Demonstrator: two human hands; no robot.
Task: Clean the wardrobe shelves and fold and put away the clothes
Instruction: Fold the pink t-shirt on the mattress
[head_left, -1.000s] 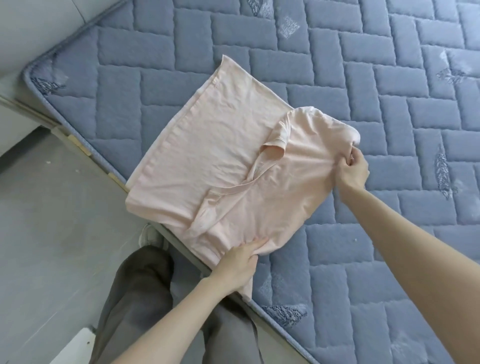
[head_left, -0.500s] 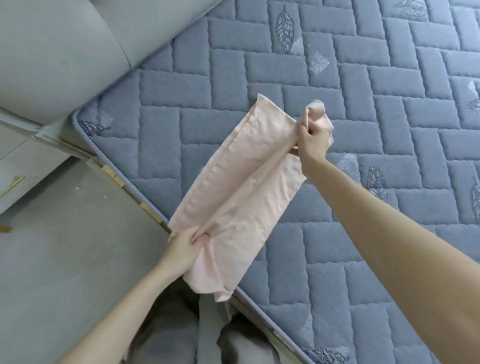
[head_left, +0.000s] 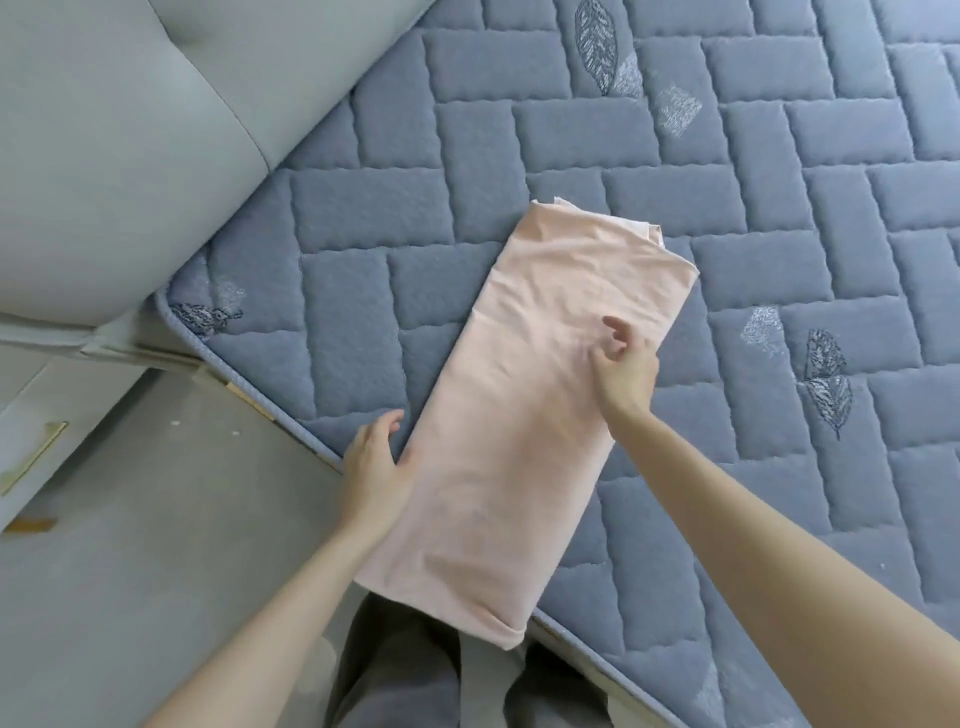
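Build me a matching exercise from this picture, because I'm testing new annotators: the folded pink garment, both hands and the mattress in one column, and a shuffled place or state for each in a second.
Column one
1. pink garment
2. left hand
3. right hand
4. mattress

Column two
A. lies on top of the garment, near its middle
B. blue and quilted, underneath the garment
C. folded into a long strip, near end hanging over the mattress edge
D. at the garment's left edge, fingers fairly straight

Pairs: 1-C, 2-D, 3-A, 4-B
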